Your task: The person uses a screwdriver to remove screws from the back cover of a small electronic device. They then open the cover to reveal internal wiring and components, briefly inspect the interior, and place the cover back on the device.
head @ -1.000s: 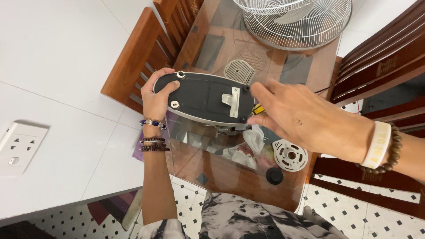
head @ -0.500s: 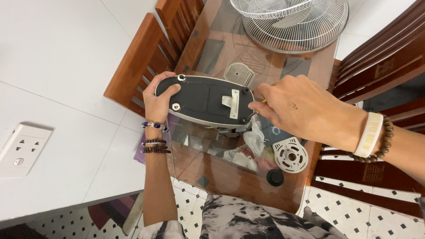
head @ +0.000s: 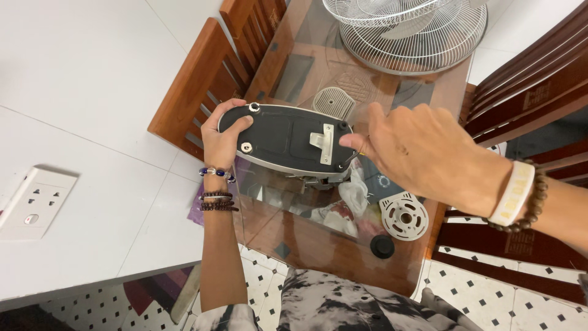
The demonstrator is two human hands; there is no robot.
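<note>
My left hand [head: 222,142] has its grip closed on the end of the dark oval base [head: 288,138], held above the glass desk [head: 306,79]; my right hand [head: 422,150] pinches a tool, barely visible, against its other end.

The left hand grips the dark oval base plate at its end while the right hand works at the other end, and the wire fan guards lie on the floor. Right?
Not quite. In the head view the wire fan guards lie on the glass table, not the floor. The rest holds: left hand grips the base plate, right hand at the other end.

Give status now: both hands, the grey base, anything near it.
Left hand grips grey base at its end. Right hand at other end, fingertips on edge. White disc and black cap lie below on glass table.
</note>
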